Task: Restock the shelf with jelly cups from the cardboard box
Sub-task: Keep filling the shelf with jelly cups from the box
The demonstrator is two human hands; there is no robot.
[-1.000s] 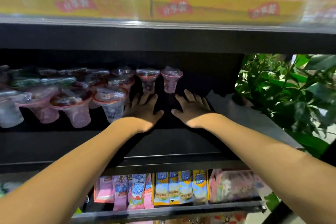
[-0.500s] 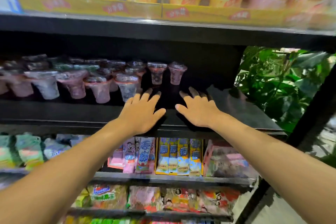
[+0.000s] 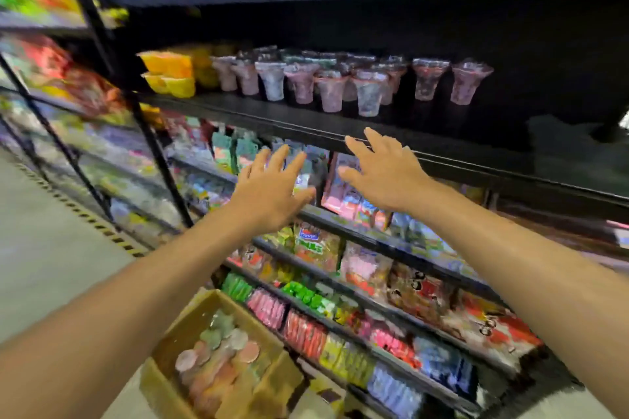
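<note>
Head view blurred; cardboard box (image 3: 190, 333) cut off below.

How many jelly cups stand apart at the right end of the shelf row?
2: one jelly cup just right of the packed cluster, another jelly cup further right, beside bare shelf. Cups behind the cluster may be hidden.
</note>
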